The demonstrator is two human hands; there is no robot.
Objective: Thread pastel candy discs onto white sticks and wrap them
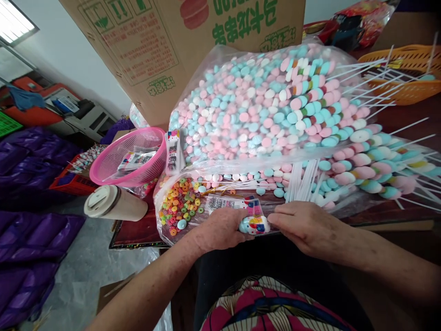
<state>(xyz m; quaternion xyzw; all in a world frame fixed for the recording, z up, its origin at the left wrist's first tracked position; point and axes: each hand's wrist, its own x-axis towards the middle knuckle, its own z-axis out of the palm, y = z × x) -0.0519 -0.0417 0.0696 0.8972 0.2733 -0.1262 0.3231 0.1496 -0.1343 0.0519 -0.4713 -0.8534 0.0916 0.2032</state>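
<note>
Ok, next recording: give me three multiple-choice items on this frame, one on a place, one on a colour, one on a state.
1. Where does the pink basket sit?
A. left of the big candy bag
B. on the bag
C. right of the orange basket

2. What colour is the lidded cup?
A. blue
B. cream
C. black

3. How is the small wrapped candy piece held?
A. it lies alone, untouched
B. by one hand only
C. between the left hand and the right hand

Answers:
1 A, the basket stands beside the bag's left edge.
2 B, its body and lid are pale cream.
3 C, fingers of both hands close on it from either side.
</note>
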